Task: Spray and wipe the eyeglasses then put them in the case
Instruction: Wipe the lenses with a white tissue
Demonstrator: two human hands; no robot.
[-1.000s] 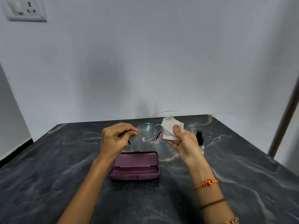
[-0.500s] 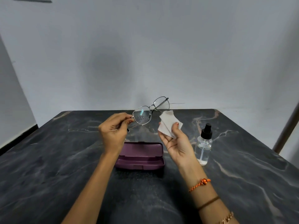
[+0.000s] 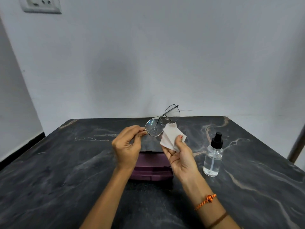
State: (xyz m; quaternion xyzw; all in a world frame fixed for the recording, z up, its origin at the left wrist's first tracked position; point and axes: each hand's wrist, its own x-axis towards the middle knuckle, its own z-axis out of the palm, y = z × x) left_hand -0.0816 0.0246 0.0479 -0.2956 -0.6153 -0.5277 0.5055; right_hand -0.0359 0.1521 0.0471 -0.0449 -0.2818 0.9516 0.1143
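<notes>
left hand (image 3: 127, 146) – pinches eyeglasses (image 3: 162, 120) | right hand (image 3: 179, 156) – holds cloth (image 3: 171, 138)

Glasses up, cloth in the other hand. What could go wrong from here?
1. The left hand pinches the eyeglasses only at one end of the frame; pressing the cloth on the lens could twist or slip them.
2. Droplets still sit on the nearer lens; a partial wipe may smear.
3. The spray bottle stands upright beside the right hand; a wide wrist sweep might tip it.

two hands (image 3: 127, 146), one pair of eyeglasses (image 3: 162, 121), one white cloth (image 3: 171, 138), one spray bottle (image 3: 212, 156), one purple case (image 3: 151, 169), perhaps three wrist bands (image 3: 206, 200), one wall socket (image 3: 41, 4)
</notes>
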